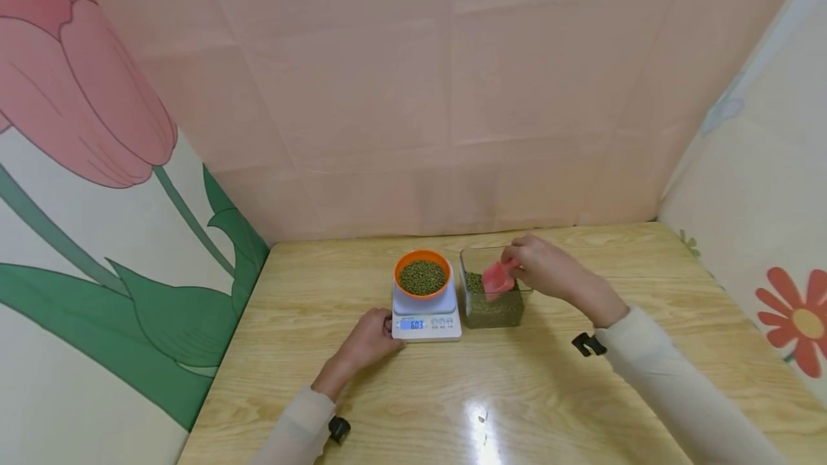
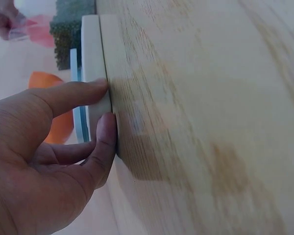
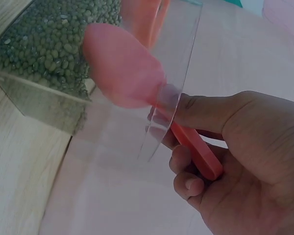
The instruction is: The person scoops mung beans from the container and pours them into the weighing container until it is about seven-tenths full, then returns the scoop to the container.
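A white kitchen scale (image 1: 426, 339) bears an orange bowl (image 1: 423, 298) of green beans (image 1: 422, 277); its display seems to read 603. My left hand (image 1: 370, 339) holds the scale's front left corner, thumb and fingertips pressed to its edge in the left wrist view. Right of the scale stands a clear container (image 1: 494, 316) partly filled with the same beans. Over it, my right hand (image 1: 545, 268) grips a pink scoop (image 3: 120, 68) by its handle. The scoop's bowl is inside the container's rim, above the beans; its contents are hidden in the right wrist view.
The wooden table (image 1: 310, 285) meets a pink-covered wall (image 1: 388, 128) just behind the scale and container. Flower-patterned panels (image 1: 97, 235) stand along both sides. A small dark speck (image 1: 482, 419) lies near the table's front, in a patch of glare.
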### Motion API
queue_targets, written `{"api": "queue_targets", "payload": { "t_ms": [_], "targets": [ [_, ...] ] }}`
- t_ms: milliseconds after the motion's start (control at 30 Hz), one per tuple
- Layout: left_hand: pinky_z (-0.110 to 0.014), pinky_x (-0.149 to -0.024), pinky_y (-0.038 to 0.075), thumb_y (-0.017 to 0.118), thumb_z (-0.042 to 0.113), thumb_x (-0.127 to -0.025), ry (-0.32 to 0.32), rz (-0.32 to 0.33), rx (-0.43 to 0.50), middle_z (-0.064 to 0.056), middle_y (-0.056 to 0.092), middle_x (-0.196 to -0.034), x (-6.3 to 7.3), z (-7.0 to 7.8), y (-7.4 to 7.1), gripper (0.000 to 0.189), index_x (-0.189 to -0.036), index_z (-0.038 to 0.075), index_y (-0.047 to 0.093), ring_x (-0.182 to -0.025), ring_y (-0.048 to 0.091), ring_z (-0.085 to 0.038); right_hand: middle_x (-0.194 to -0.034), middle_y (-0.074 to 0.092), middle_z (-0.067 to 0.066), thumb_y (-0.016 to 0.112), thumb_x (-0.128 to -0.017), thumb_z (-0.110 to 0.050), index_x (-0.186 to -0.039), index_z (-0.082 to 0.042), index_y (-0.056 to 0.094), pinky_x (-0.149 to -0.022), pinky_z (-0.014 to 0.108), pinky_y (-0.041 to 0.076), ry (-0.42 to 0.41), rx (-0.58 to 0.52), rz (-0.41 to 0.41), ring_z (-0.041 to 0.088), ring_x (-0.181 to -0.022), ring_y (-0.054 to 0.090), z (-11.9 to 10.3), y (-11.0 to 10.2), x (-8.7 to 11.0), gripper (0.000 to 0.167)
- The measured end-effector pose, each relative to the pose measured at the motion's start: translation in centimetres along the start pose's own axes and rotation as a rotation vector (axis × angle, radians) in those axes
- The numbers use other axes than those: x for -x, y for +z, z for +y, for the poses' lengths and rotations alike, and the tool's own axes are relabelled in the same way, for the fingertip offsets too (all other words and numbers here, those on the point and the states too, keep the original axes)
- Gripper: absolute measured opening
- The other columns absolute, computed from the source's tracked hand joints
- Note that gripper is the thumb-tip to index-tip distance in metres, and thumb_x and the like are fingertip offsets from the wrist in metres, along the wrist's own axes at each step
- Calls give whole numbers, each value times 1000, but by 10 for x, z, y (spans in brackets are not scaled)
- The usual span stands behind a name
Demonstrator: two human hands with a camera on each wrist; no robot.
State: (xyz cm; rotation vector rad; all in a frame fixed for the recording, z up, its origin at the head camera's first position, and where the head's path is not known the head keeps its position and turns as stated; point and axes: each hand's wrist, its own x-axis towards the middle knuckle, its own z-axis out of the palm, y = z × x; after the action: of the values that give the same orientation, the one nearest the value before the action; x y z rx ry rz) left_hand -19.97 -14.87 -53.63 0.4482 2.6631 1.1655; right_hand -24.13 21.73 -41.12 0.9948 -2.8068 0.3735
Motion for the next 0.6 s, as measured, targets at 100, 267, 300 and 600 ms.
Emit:
{"api": "queue_targets", "payload": {
  "t_ms": [100, 267, 300, 600],
  "targets": [
    [-21, -69, 50, 87, 9, -86, 1, -1, 5, -12, 61, -102, 0, -1, 1, 47, -125, -9, 66, -88, 57, -16, -98, 74, 11, 82, -87, 4, -100, -2, 78, -82, 44, 59, -8, 11, 3, 28, -91, 69, -2, 1, -1, 15],
    [-21, -69, 50, 88, 9, -86, 6, 1, 3, -12, 61, -102, -1, -2, 1, 47, -124, -9, 67, -89, 57, -17, -98, 75, 12, 84, -86, 2, -100, -2, 79, -82, 44, 60, -14, 18, -6, 29, -91, 71, -1, 7, -5, 16],
    [-22, -69, 50, 88, 9, -86, 7, 0, 0, -12, 61, -102, -1, -1, 1, 47, -124, -9, 67, -90, 56, -17, -99, 76, 11, 85, -86, 2, -100, -2, 80, -83, 45, 60, -11, 21, -9, 29, -92, 71, -1, 9, -6, 16],
    [-23, -69, 48, 88, 9, -86, 14, 1, -15, -11, 62, -100, -2, 0, 1, 45, -123, -7, 69, -91, 54, -19, -98, 78, 8, 85, -87, -2, -100, -6, 81, -83, 46, 59, -23, 35, -7, 27, -90, 70, 3, 24, -11, 14]
  ]
}}
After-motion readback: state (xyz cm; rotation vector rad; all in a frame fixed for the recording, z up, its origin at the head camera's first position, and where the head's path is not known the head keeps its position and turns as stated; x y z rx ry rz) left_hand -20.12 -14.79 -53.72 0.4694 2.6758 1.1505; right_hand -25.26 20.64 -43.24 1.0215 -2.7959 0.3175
